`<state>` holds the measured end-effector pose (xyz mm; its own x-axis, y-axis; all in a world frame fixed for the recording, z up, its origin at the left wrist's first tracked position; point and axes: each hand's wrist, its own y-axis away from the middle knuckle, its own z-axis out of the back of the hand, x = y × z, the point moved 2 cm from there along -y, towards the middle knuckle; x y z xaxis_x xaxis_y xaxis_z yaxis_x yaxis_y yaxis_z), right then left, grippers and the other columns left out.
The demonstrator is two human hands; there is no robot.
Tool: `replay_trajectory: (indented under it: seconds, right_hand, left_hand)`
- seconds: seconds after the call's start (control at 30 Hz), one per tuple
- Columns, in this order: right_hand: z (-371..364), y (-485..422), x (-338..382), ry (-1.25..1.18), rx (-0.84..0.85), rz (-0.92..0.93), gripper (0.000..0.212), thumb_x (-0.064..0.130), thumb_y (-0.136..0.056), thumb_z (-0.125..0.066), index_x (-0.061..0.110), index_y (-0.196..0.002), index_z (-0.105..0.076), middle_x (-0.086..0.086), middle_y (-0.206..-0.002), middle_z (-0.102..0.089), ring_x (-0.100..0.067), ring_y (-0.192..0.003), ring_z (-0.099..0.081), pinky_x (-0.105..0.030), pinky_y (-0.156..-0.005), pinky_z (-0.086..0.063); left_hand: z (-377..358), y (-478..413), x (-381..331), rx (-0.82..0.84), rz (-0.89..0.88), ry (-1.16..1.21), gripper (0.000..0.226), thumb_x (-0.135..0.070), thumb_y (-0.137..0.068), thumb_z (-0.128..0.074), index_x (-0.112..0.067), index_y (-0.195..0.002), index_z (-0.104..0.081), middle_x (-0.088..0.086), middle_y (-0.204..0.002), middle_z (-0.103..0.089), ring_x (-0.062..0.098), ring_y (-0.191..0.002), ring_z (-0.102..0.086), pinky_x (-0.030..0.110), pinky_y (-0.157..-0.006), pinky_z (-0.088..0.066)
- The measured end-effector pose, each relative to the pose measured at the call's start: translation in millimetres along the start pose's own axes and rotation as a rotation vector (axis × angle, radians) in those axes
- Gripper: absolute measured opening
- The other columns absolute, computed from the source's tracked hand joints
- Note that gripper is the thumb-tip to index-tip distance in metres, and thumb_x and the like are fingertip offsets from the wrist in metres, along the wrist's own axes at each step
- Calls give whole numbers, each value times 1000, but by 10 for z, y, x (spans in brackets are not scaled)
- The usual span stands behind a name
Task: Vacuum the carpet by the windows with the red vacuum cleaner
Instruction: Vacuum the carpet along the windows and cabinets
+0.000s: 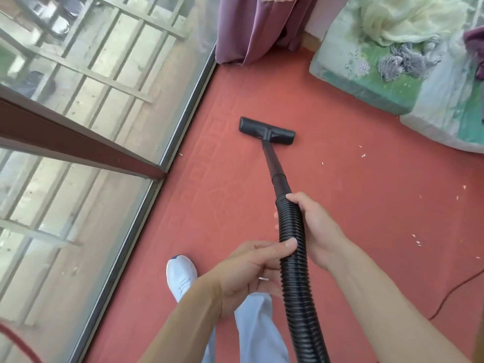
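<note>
A black floor nozzle lies flat on the red carpet, a short way from the floor-length windows on the left. A black wand runs back from it into a ribbed black hose. My right hand grips the hose just behind the wand. Lower down, my left hand holds the same hose with its thumb across the ribs. The vacuum's red body is out of view.
Small white scraps dot the carpet on the right. A mattress with a floral cover lies at the far right, and a purple curtain hangs in the corner. A red cord trails at the right. My white shoe stands near the window frame.
</note>
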<state>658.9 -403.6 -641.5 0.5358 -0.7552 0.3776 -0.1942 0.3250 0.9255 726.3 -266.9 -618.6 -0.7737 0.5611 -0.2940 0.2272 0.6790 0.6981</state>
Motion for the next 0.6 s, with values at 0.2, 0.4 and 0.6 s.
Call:
replay_trajectory:
  seconds: [0.2,0.4,0.6]
  right_hand:
    - [-104,-388,29,39,-100,63,47,33,-82,-69,-1,-115,-66,-15,-93,-67,-29,-80,-62,-41,-75,-53]
    - [-30,-5,183,180,-105,70,28,28,-83,-62,5,-99,-69,-13,-81,-66,-28,-71,-61,-40,-72,-52]
    - [24,788,-7,158,-99,-11,25,29,-88,-60,6,-91,-69,-14,-75,-64,-23,-60,-59,-40,-70,-49]
  left_hand:
    - [104,-190,47,-273,-61,35,37,-51,-89,-65,-14,-93,-68,14,-91,-67,22,-79,-61,27,-66,-54]
    - [85,-32,44,32,-15,20,41,-44,-87,-69,-10,-109,-61,18,-100,-63,32,-95,-60,41,-84,-54]
    - [12,289,23,375,72,-46,37,-29,-90,-66,-8,-117,-53,7,-90,-66,16,-78,-67,31,-78,-58]
